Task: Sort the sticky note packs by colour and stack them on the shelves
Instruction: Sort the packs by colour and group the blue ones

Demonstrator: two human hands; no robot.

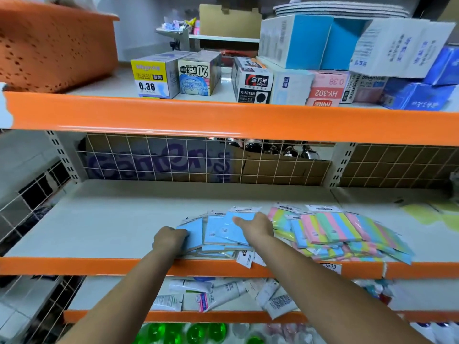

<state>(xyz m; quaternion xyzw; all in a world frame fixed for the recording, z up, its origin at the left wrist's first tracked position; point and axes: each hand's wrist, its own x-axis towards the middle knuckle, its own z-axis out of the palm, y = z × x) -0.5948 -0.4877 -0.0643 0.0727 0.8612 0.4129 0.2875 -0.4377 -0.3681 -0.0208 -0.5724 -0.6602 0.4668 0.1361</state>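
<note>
Centre of frame, mid shelf (pixel 99 219): left hand (pixel 169 240), fingers curled, grips left edge of the blue packs (pixel 216 232), approx 4–5 overlapping, exact count unclear. Right hand (pixel 255 228) lies flat on top, fingers straight. Just right: striped multicolour packs (pixel 342 232), roughly 8+, loose heap, touching the blue ones.

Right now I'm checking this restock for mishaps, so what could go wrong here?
1. The blue packs overhang the orange shelf edge; a nudge from the left hand or right hand could tip some off.
2. The striped multicolour packs lie loose alongside and may get mixed in.
</note>
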